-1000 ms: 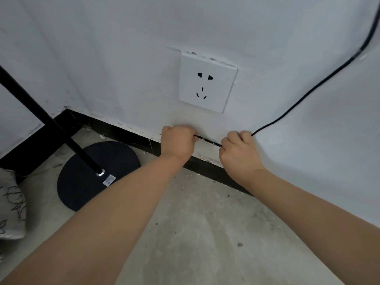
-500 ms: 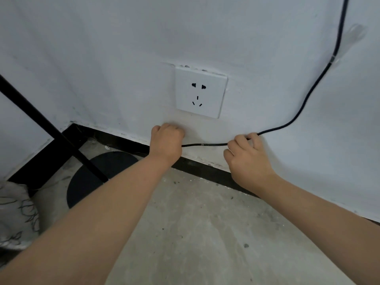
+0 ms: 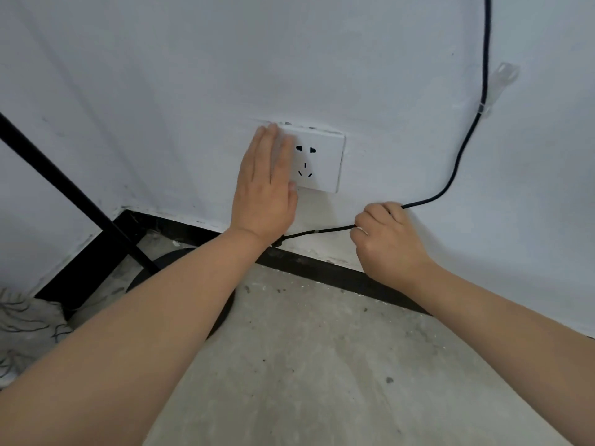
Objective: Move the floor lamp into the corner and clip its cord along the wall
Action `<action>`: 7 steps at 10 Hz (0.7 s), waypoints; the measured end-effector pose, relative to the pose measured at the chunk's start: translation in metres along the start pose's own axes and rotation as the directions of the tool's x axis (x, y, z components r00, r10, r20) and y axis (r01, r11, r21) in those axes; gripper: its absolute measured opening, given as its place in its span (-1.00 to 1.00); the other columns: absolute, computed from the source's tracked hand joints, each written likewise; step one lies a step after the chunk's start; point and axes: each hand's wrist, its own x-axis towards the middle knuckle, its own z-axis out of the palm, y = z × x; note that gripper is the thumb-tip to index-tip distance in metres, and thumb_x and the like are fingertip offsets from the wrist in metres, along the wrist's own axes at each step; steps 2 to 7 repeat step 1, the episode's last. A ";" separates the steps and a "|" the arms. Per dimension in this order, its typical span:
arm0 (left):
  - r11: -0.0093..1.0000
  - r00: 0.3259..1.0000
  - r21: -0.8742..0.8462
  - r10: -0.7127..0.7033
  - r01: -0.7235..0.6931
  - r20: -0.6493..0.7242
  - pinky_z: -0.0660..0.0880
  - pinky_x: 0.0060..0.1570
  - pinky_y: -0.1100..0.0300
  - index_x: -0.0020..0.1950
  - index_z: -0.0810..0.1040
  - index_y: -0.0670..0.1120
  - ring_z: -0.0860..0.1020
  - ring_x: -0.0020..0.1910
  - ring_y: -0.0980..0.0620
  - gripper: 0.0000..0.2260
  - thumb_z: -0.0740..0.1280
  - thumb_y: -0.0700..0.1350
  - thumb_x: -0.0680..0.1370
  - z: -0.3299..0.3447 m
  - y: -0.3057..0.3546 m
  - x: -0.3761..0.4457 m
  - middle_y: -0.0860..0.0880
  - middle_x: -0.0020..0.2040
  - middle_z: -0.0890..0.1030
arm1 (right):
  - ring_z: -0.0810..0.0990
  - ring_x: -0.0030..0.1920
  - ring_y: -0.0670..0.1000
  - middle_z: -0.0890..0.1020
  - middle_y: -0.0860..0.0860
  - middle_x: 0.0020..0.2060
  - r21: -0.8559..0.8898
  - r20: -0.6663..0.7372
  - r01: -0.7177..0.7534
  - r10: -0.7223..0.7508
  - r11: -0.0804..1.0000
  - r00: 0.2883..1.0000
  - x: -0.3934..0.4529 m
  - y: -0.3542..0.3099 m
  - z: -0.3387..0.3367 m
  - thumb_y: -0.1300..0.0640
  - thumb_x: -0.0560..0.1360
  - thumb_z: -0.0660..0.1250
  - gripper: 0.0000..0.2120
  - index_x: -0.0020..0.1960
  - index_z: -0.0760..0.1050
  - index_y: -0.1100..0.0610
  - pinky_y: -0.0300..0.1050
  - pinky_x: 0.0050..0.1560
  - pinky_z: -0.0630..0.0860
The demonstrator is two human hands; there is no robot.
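Thin black lamp cord (image 3: pixel 455 169) runs down the white wall (image 3: pixel 161 75), passes a clear plastic clip (image 3: pixel 486 106), then curves low toward the corner. The right hand (image 3: pixel 389 246) has its fingers curled around it. The left hand (image 3: pixel 264 188) lies flat, fingers straight and together, across the white wall socket (image 3: pixel 322 162). The black lamp pole (image 3: pixel 74 191) and round base (image 3: pixel 167 265) stand in the corner.
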 end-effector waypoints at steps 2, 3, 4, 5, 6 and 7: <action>0.999 0.999 0.041 0.019 -0.021 0.046 0.08 0.38 -0.14 0.36 0.15 -0.41 0.15 0.39 -0.42 -0.51 0.22 -0.33 0.49 0.003 0.006 0.012 -0.47 0.38 0.20 | 0.62 -0.35 0.11 0.59 0.07 -0.49 0.040 -0.055 -0.082 0.085 0.996 0.995 0.002 0.004 -0.007 0.39 0.01 0.42 -0.85 -0.51 0.49 0.22 -0.12 -0.12 0.32; 0.999 0.999 0.041 0.019 -0.021 0.046 0.08 0.38 -0.14 0.36 0.15 -0.41 0.15 0.39 -0.42 -0.51 0.22 -0.33 0.49 0.003 0.006 0.012 -0.47 0.38 0.20 | 0.62 -0.35 0.11 0.59 0.07 -0.49 0.040 -0.055 -0.082 0.085 0.996 0.995 0.002 0.004 -0.007 0.39 0.01 0.42 -0.85 -0.51 0.49 0.22 -0.12 -0.12 0.32; 0.999 0.999 0.041 0.019 -0.021 0.046 0.08 0.38 -0.14 0.36 0.15 -0.41 0.15 0.39 -0.42 -0.51 0.22 -0.33 0.49 0.003 0.006 0.012 -0.47 0.38 0.20 | 0.62 -0.35 0.11 0.59 0.07 -0.49 0.040 -0.055 -0.082 0.085 0.996 0.995 0.002 0.004 -0.007 0.39 0.01 0.42 -0.85 -0.51 0.49 0.22 -0.12 -0.12 0.32; 0.999 0.999 0.041 0.019 -0.021 0.046 0.08 0.38 -0.14 0.36 0.15 -0.41 0.15 0.39 -0.42 -0.51 0.22 -0.33 0.49 0.003 0.006 0.012 -0.47 0.38 0.20 | 0.62 -0.35 0.11 0.59 0.07 -0.49 0.040 -0.055 -0.082 0.085 0.996 0.995 0.002 0.004 -0.007 0.39 0.01 0.42 -0.85 -0.51 0.49 0.22 -0.12 -0.12 0.32; 0.999 0.999 0.041 0.019 -0.021 0.046 0.08 0.38 -0.14 0.36 0.15 -0.41 0.15 0.39 -0.42 -0.51 0.22 -0.33 0.49 0.003 0.006 0.012 -0.47 0.38 0.20 | 0.62 -0.35 0.11 0.59 0.07 -0.49 0.040 -0.055 -0.082 0.085 0.996 0.995 0.002 0.004 -0.007 0.39 0.01 0.42 -0.85 -0.51 0.49 0.22 -0.12 -0.12 0.32; 0.999 0.999 0.041 0.019 -0.021 0.046 0.08 0.38 -0.14 0.36 0.15 -0.41 0.15 0.39 -0.42 -0.51 0.22 -0.33 0.49 0.003 0.006 0.012 -0.47 0.38 0.20 | 0.62 -0.35 0.11 0.59 0.07 -0.49 0.040 -0.055 -0.082 0.085 0.996 0.995 0.002 0.004 -0.007 0.39 0.01 0.42 -0.85 -0.51 0.49 0.22 -0.12 -0.12 0.32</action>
